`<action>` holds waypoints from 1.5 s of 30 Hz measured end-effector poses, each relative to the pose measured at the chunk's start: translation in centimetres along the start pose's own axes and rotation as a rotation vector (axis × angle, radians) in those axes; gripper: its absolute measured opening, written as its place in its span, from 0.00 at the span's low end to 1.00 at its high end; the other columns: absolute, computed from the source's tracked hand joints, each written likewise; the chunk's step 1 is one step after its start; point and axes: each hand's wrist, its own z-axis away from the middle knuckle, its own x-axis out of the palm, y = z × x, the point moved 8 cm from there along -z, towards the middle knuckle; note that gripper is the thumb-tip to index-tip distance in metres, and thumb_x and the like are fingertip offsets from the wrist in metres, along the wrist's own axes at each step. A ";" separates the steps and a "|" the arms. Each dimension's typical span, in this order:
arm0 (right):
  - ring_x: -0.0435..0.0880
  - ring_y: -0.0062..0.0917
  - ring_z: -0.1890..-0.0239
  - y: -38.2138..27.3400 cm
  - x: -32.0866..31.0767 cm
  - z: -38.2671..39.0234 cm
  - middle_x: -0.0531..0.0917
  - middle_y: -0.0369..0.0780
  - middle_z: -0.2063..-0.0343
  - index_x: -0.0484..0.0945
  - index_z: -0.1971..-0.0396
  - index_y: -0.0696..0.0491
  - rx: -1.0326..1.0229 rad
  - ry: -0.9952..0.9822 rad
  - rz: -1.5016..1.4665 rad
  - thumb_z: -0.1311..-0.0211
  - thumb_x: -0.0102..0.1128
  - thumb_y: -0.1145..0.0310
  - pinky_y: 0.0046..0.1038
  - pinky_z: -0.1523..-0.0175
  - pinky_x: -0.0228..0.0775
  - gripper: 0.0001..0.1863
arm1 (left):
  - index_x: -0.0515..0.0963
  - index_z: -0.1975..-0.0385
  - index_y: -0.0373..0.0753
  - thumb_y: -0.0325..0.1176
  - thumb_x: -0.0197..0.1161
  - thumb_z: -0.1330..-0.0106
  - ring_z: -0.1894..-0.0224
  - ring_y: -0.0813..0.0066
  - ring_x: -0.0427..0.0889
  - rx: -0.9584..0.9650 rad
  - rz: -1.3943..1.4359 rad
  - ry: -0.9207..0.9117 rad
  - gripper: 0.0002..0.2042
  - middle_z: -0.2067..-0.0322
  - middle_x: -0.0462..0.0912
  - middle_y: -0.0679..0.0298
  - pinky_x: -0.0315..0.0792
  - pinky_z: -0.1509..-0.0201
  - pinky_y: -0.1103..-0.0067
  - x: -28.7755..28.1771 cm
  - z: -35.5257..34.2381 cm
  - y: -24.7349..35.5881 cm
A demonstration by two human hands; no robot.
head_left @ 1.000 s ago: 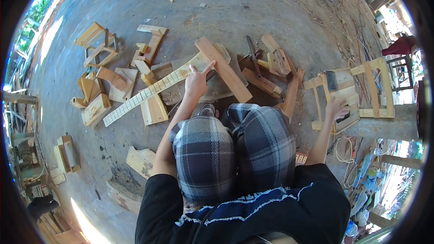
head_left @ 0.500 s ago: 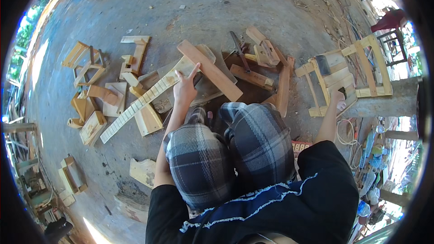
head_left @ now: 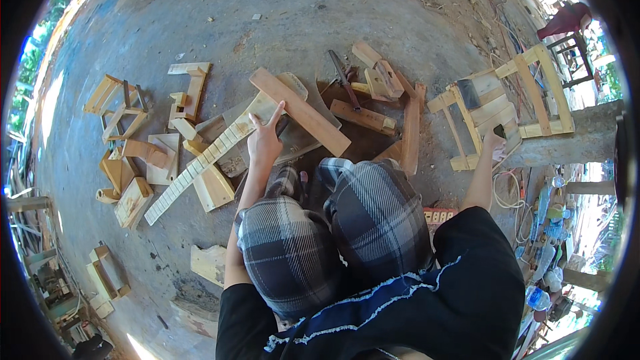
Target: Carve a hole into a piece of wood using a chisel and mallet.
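My left hand (head_left: 264, 139) rests on a long pale board with many crosswise marks (head_left: 200, 175), two fingers spread toward a reddish plank (head_left: 300, 110) lying across that board's upper end. Out to the right, my right hand (head_left: 495, 147) is closed around a small black object (head_left: 499, 132), partly hidden by my fingers, at a wooden slatted frame with panels (head_left: 491, 110). A dark long tool (head_left: 340, 70) lies among wooden blocks beyond the plank, and more boards lie beneath the pale board.
Small wooden frames (head_left: 120, 107) and blocks (head_left: 133, 203) lie left on the concrete floor. My plaid-covered knees (head_left: 373, 213) are below the boards. At the right are a concrete ledge (head_left: 587, 140), coiled cable (head_left: 508, 190), a dark metal stand (head_left: 567, 60) and assorted bottles (head_left: 537, 299).
My right hand has closed around the small black object at the frame. My left hand remains on the pale board. The whole view has shifted somewhat.
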 end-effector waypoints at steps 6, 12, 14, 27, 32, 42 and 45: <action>0.64 0.44 0.39 -0.5 2.6 -0.1 0.75 0.49 0.44 0.77 0.51 0.60 -0.035 -0.121 -0.035 0.64 0.67 0.36 0.47 0.37 0.54 0.46 | 0.48 0.32 0.76 0.23 0.62 0.54 0.66 0.43 0.83 0.003 -0.048 0.051 0.50 0.41 0.54 0.21 0.79 0.68 0.69 0.2 0.4 -1.5; 0.67 0.47 0.43 1.0 3.0 -4.2 0.77 0.56 0.50 0.81 0.60 0.66 -0.194 -0.023 -0.082 0.62 0.67 0.37 0.49 0.43 0.59 0.43 | 0.47 0.31 0.76 0.22 0.61 0.53 0.71 0.48 0.85 0.053 -0.017 0.082 0.51 0.41 0.53 0.20 0.78 0.71 0.71 -0.1 -0.1 0.9; 0.68 0.46 0.43 -0.5 3.0 4.8 0.77 0.58 0.52 0.80 0.62 0.68 -0.235 -0.054 0.085 0.61 0.66 0.37 0.48 0.43 0.59 0.43 | 0.47 0.31 0.76 0.22 0.61 0.52 0.71 0.48 0.85 -0.005 -0.081 0.054 0.50 0.40 0.52 0.20 0.78 0.71 0.71 0.3 0.8 -1.6; 0.67 0.43 0.45 -0.2 -2.9 5.9 0.76 0.53 0.52 0.81 0.61 0.64 -0.179 -0.051 0.052 0.61 0.63 0.34 0.40 0.41 0.58 0.43 | 0.45 0.31 0.76 0.21 0.60 0.51 0.70 0.48 0.85 0.031 -0.064 0.054 0.51 0.40 0.52 0.20 0.79 0.71 0.71 0.6 0.2 -0.2; 0.67 0.44 0.45 -0.4 -3.4 6.2 0.73 0.54 0.51 0.76 0.56 0.69 -0.145 -0.010 0.044 0.61 0.62 0.32 0.40 0.41 0.57 0.50 | 0.45 0.31 0.77 0.24 0.63 0.53 0.62 0.42 0.83 -0.028 -0.048 -0.004 0.51 0.39 0.53 0.23 0.79 0.66 0.68 0.0 0.6 -0.4; 0.69 0.44 0.47 -11.4 -11.1 35.8 0.72 0.49 0.53 0.72 0.51 0.59 -1.280 -0.156 -0.555 0.47 0.61 0.63 0.44 0.43 0.60 0.24 | 0.46 0.31 0.77 0.22 0.61 0.53 0.65 0.47 0.85 0.029 -0.091 0.060 0.51 0.39 0.54 0.23 0.79 0.69 0.70 0.3 0.3 -0.7; 0.71 0.44 0.47 -13.1 -14.5 46.2 0.73 0.48 0.51 0.73 0.50 0.57 -1.571 -0.467 -0.717 0.45 0.62 0.58 0.39 0.42 0.61 0.25 | 0.46 0.31 0.76 0.22 0.61 0.53 0.65 0.47 0.85 0.027 -0.098 0.037 0.51 0.40 0.54 0.23 0.79 0.69 0.70 0.4 0.2 -0.3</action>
